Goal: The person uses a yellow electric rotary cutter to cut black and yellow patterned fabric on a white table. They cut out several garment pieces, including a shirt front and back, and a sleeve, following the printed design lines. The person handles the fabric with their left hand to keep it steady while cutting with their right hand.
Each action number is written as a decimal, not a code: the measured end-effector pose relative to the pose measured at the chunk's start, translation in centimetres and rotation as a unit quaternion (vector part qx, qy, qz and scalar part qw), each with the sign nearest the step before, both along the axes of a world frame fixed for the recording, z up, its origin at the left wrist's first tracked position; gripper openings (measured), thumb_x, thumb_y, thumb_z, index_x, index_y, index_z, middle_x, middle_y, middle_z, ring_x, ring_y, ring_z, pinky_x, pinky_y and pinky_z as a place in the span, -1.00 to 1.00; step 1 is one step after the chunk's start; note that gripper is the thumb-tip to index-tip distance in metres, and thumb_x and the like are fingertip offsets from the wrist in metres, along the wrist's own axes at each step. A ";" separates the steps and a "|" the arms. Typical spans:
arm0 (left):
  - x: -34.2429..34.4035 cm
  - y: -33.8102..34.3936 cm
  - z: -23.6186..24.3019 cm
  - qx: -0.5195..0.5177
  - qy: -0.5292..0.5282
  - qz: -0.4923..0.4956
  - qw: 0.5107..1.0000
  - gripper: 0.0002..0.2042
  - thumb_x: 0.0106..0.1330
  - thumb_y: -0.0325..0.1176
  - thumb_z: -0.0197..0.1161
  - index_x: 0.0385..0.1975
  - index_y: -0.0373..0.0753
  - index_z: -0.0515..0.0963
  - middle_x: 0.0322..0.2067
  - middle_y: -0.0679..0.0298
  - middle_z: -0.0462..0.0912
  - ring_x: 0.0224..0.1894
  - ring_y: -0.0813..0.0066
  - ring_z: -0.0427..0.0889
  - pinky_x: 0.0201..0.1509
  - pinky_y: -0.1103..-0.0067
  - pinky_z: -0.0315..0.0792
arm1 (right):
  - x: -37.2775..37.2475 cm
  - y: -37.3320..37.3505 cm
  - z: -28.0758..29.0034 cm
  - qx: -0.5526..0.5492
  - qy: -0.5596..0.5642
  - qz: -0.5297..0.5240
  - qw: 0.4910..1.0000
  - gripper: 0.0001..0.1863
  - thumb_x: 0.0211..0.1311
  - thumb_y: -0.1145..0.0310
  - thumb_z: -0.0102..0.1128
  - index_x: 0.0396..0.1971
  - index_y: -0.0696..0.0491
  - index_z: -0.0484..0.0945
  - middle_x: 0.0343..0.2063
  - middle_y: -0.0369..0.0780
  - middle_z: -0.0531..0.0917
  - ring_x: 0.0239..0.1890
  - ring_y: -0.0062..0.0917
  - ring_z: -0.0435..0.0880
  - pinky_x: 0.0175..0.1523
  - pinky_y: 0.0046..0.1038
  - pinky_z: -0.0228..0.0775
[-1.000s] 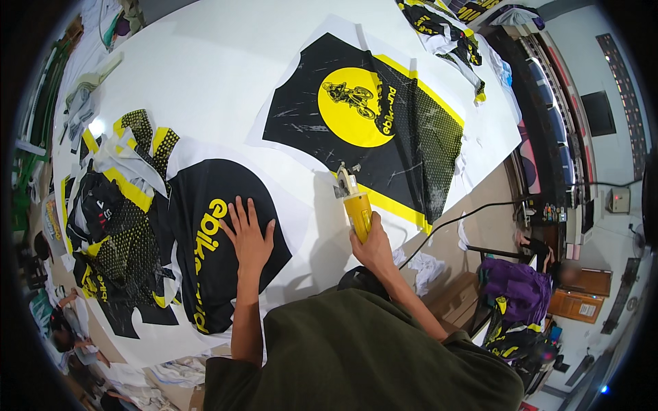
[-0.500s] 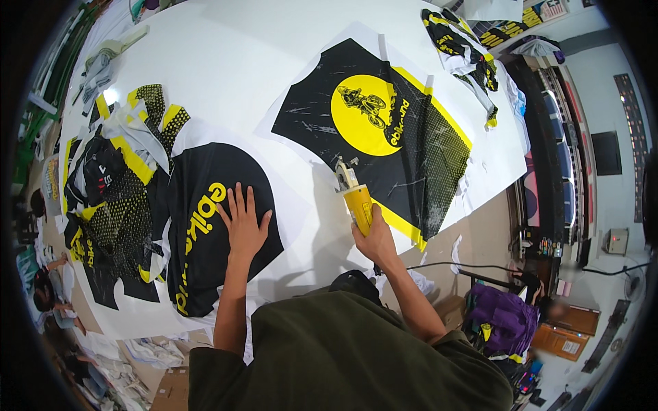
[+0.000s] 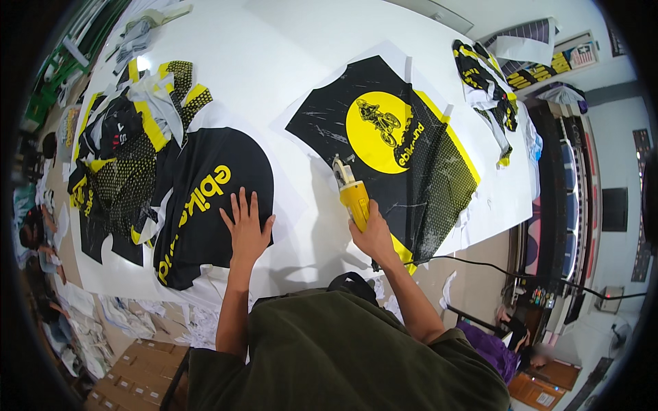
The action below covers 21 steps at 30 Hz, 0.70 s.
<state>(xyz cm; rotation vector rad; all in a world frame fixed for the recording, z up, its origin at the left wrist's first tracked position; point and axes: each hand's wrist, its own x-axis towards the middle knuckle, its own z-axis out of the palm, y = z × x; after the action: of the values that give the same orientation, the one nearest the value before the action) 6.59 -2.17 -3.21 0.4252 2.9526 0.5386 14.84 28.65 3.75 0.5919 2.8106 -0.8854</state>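
Observation:
My left hand (image 3: 247, 229) lies spread on a black rounded fabric panel (image 3: 218, 150) with yellow lettering, on the white table (image 3: 288, 34). My right hand (image 3: 370, 233) grips a yellow electric cutter (image 3: 353, 198), its metal head at the lower-left edge of a second panel (image 3: 319, 113). That panel is black on white backing, with a yellow circle, a printed rider, dotted shading and yellow bands. Left of my left hand lies a heap of black, yellow and dotted cut pieces (image 3: 120, 175).
More cut pieces (image 3: 483, 96) lie at the table's far right. A black cord (image 3: 500, 270) runs right from the cutter. Cardboard boxes (image 3: 130, 373) and purple cloth (image 3: 486, 353) are below. People (image 3: 38, 226) work at the left edge; another person (image 3: 514, 335) is at the lower right.
The view has shifted, so the panels appear further right. The cutter head has moved a little up along the second panel's left edge. My left hand remains spread on the rounded panel.

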 end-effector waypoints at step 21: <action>7.2 2.9 0.1 0.033 -0.011 0.099 0.994 -0.28 0.48 0.03 0.15 0.50 -0.33 0.24 0.58 -0.12 0.00 0.63 -0.20 -0.10 0.56 -0.28 -0.33 | -6.1 3.3 0.6 0.012 -0.019 0.109 0.994 -0.18 0.28 0.18 0.33 0.36 0.31 0.16 -0.04 0.39 0.61 0.04 0.33 0.63 0.17 0.06 0.50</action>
<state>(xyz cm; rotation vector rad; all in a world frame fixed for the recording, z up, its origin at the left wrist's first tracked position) 13.82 0.69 -3.08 0.1301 2.9805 0.6581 8.71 31.94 4.32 0.2923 2.7859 -0.7916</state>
